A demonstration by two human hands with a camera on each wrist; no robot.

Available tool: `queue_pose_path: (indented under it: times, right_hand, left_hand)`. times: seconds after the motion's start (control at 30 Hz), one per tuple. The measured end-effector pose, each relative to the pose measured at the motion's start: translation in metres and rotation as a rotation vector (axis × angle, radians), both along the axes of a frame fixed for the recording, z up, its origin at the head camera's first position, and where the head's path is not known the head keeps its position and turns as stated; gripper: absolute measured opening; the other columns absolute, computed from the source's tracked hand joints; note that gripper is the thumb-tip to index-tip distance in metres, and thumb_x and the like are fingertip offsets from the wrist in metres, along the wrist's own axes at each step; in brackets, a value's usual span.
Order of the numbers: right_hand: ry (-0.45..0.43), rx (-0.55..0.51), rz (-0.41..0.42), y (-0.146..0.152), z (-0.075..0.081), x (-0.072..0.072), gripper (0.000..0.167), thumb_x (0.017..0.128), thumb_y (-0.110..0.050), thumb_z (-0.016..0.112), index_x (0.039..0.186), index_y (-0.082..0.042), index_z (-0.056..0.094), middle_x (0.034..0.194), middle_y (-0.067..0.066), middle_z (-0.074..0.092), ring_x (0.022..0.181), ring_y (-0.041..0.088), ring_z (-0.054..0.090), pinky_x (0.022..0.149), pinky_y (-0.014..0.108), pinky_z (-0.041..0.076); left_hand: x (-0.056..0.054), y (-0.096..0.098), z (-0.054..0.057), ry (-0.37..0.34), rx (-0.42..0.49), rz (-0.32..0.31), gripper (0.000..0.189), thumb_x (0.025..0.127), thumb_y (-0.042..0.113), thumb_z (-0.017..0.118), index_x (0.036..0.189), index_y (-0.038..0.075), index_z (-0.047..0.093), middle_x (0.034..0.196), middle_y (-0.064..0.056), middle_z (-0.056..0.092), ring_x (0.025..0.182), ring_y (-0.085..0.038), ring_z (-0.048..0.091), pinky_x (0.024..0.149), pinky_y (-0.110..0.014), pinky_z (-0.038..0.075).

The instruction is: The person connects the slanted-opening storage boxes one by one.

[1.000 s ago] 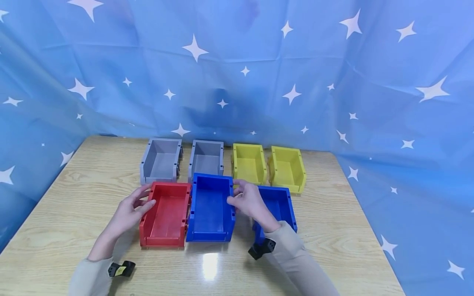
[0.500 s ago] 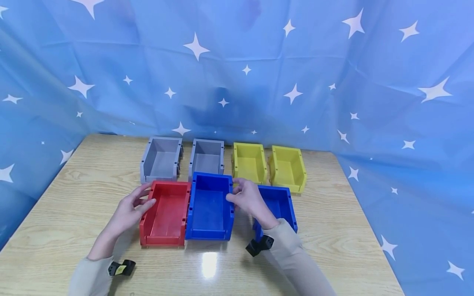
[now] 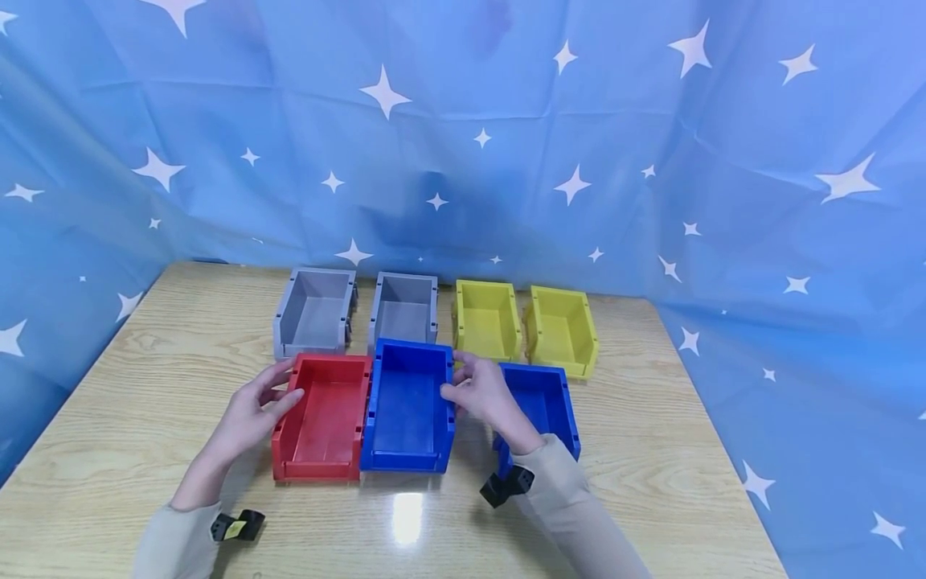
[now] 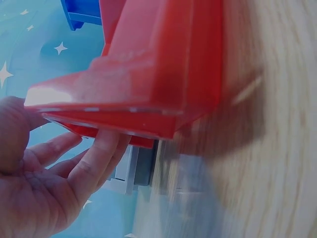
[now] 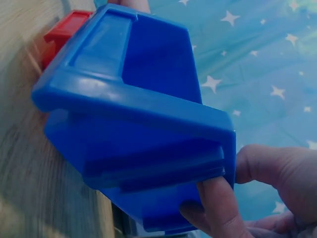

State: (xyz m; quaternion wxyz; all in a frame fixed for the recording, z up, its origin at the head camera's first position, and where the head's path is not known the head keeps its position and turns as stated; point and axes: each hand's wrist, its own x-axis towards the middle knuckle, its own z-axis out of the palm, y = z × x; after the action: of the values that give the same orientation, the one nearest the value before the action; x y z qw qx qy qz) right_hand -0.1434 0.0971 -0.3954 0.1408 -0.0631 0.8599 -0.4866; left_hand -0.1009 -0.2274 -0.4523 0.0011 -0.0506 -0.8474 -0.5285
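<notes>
A red storage bin stands on the wooden table, its low front facing me. My left hand grips its left side wall, thumb at the rim and fingers under the ledge in the left wrist view. Right up against its right side is a blue storage bin, set slightly farther back. My right hand pinches that bin's right wall. In the right wrist view the thumb is at the blue rim and the fingers are below it. The insides of both bins show nothing in them.
A second blue bin stands to the right, partly hidden by my right forearm. Behind are two grey bins, left and right, and two yellow bins, left and right. A starry blue cloth hangs beyond the table.
The held blue bin has shifted slightly left with my right hand, closing in on the red bin. My left hand and the red bin stay nearly still.
</notes>
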Motion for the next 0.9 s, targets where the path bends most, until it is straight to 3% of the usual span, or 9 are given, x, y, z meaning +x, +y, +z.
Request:
queue_pose_path:
  times: [0.23, 0.57, 0.77, 0.9]
  right_hand:
    - [-0.035, -0.053, -0.001, 0.001, -0.003, 0.003, 0.062, 0.084, -0.004, 0.064, 0.139, 0.004, 0.039, 0.084, 0.011, 0.063, 0.052, 0.017, 0.062, 0.058, 0.042, 0.055]
    - [-0.126, -0.088, 0.039, 0.005, -0.002, 0.002, 0.066, 0.088, -0.007, 0.064, 0.144, 0.002, 0.031, 0.085, 0.012, 0.054, 0.056, 0.018, 0.06, 0.058, 0.034, 0.055]
    - [-0.162, -0.146, 0.015, 0.009, -0.011, 0.003, 0.066, 0.087, -0.01, 0.066, 0.144, -0.001, 0.033, 0.087, 0.011, 0.053, 0.056, 0.016, 0.059, 0.057, 0.031, 0.055]
    - [-0.167, -0.195, 0.012, 0.008, -0.008, 0.003, 0.066, 0.088, -0.011, 0.066, 0.144, -0.002, 0.033, 0.088, 0.01, 0.051, 0.055, 0.015, 0.058, 0.056, 0.028, 0.054]
  left_hand:
    - [0.001, 0.0, 0.0, -0.001, -0.009, 0.002, 0.057, 0.091, 0.003, 0.059, 0.142, 0.001, 0.035, 0.129, -0.03, 0.047, 0.099, -0.041, 0.058, 0.07, -0.036, 0.056]
    - [0.002, 0.001, 0.001, 0.002, -0.024, 0.012, 0.056, 0.091, 0.003, 0.058, 0.142, 0.0, 0.036, 0.129, -0.031, 0.047, 0.099, -0.042, 0.057, 0.071, -0.038, 0.056]
    - [0.002, 0.001, 0.003, -0.008, -0.025, 0.012, 0.057, 0.091, 0.004, 0.059, 0.142, -0.001, 0.034, 0.13, -0.031, 0.046, 0.101, -0.043, 0.056, 0.071, -0.04, 0.056]
    - [0.002, 0.001, 0.003, -0.005, -0.022, 0.008, 0.058, 0.09, 0.004, 0.06, 0.142, 0.0, 0.034, 0.131, -0.03, 0.046, 0.102, -0.043, 0.056, 0.071, -0.039, 0.056]
